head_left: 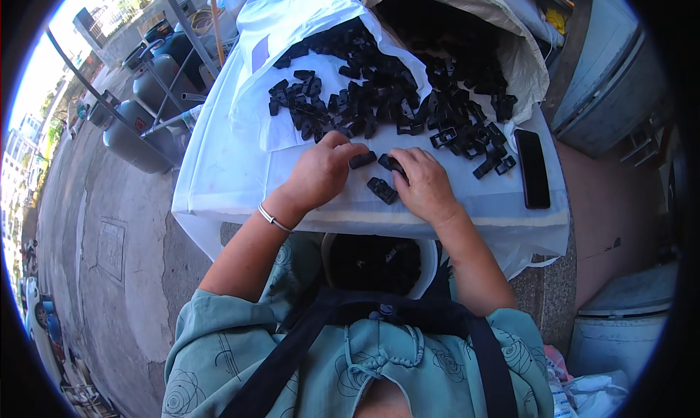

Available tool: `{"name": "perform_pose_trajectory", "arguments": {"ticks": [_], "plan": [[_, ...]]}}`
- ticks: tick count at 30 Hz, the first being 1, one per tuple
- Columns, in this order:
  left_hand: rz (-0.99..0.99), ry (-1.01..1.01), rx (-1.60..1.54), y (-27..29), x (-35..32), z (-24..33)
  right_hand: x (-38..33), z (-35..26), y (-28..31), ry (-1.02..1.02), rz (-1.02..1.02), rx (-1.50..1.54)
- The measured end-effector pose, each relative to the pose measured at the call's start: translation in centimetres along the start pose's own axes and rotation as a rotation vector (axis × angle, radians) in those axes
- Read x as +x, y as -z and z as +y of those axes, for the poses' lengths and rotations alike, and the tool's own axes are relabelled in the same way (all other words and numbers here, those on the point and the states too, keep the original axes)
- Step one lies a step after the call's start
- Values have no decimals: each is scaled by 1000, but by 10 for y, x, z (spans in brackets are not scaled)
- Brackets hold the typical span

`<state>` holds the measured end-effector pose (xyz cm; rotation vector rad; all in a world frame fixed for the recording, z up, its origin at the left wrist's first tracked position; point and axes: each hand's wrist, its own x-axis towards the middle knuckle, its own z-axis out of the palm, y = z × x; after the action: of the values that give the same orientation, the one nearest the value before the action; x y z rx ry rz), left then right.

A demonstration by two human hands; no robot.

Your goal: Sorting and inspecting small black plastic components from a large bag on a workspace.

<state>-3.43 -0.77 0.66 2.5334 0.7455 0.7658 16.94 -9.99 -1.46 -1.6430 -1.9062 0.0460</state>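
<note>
A small black plastic piece (362, 159) is pinched by the left hand (323, 171); another black piece (391, 163) is gripped under the right hand (425, 184). A third piece (382, 190) lies between them on the white sheet (226, 177). A white bucket (430, 261) (below the table edge) holds black pieces; the open sack (521, 60) spills a pile of clips (394, 90).

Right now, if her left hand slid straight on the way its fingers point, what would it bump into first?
Probably the small black plastic clip lying at the fingertips of the left hand; beyond it is the right hand. Depth is hard to judge from above.
</note>
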Motion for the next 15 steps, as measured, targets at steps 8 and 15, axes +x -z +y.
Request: {"name": "perform_pose_trajectory", "arguments": {"ticks": [8,15], "plan": [[-192,-258,67,2,20,-3,-11,-1,15,-104,35,104],[-256,77,-49,4,17,18,-17,2,33,102,-212,231]]}}
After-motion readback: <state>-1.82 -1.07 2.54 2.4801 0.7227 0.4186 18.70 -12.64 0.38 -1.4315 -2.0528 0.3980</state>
